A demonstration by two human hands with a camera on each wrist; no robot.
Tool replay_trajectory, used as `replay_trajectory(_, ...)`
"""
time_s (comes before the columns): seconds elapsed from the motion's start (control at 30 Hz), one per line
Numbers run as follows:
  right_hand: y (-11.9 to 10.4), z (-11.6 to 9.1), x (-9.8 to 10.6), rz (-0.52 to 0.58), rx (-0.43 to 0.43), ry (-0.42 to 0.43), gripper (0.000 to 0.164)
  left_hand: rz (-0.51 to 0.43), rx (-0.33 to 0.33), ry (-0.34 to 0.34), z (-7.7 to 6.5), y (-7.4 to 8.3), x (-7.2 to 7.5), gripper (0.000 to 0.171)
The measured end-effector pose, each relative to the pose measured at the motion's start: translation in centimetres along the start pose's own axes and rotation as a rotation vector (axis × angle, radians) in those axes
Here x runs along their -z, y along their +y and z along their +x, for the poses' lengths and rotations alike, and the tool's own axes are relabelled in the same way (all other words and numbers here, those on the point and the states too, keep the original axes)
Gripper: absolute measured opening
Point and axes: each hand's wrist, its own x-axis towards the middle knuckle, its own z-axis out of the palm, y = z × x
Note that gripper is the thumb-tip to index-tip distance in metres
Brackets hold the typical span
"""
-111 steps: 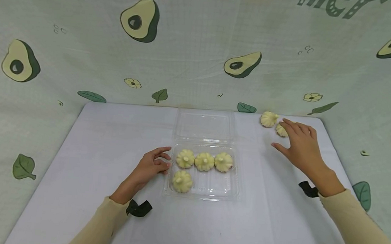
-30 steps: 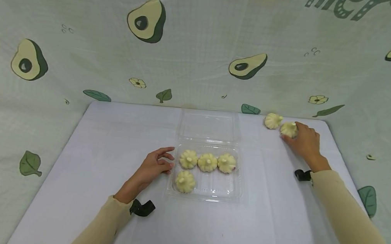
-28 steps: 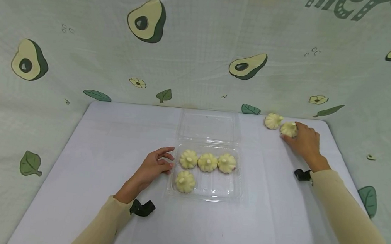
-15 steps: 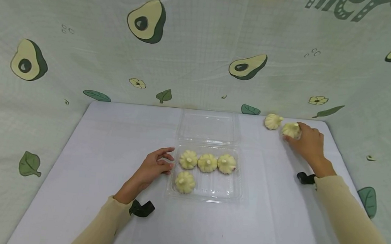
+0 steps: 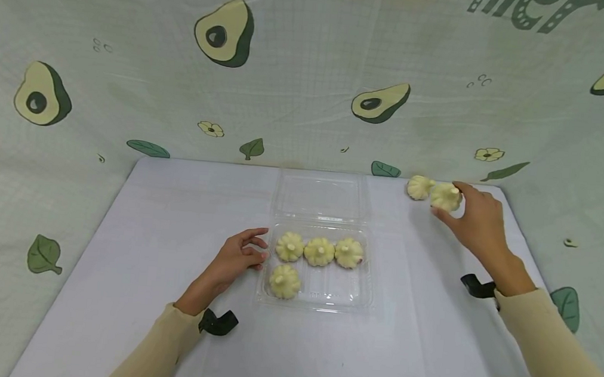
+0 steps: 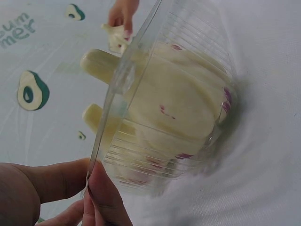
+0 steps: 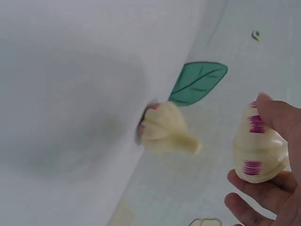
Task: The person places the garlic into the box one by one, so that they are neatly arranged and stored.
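My right hand [image 5: 479, 223] grips a garlic bulb [image 5: 445, 197] between thumb and fingers at the back right of the table. In the right wrist view this bulb [image 7: 259, 146] shows purple streaks and is held apart from a second garlic bulb [image 7: 164, 128], which rests on the cloth. My left hand [image 5: 233, 259] is at the left side of a clear plastic clamshell box [image 5: 331, 290]. The left wrist view shows its thumb and finger pinching the box's rim [image 6: 96, 146]. Inside the box sit three garlic bulbs [image 5: 320, 252] in the back row and one garlic bulb [image 5: 285, 281] at front left.
The box's clear lid [image 5: 322, 195] lies open toward the back edge. A white cloth covers the table [image 5: 401, 353]. Behind it hangs a pale curtain [image 5: 311, 81] printed with avocados. Each wrist carries a black mount [image 5: 219, 322].
My right hand reached the right-hand loose garlic bulb, took hold of it and has now raised it off the table. The left hand has stayed at the box's side.
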Motion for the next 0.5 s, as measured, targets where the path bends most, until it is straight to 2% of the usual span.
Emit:
replay_trajectory(0.27, -4.4, -1.4, 0.6, 0.041, 0.149, 0.015, 0.074, -0.005, -0.02, -0.014, -0.1, 0.0, 0.2, 0.061)
replay_trajectory(0.5, -7.8, -2.9, 0.2, 0.083, 0.306, 0.035, 0.071, -0.004, -0.019, -0.012, -0.1, -0.1, 0.1, 0.061)
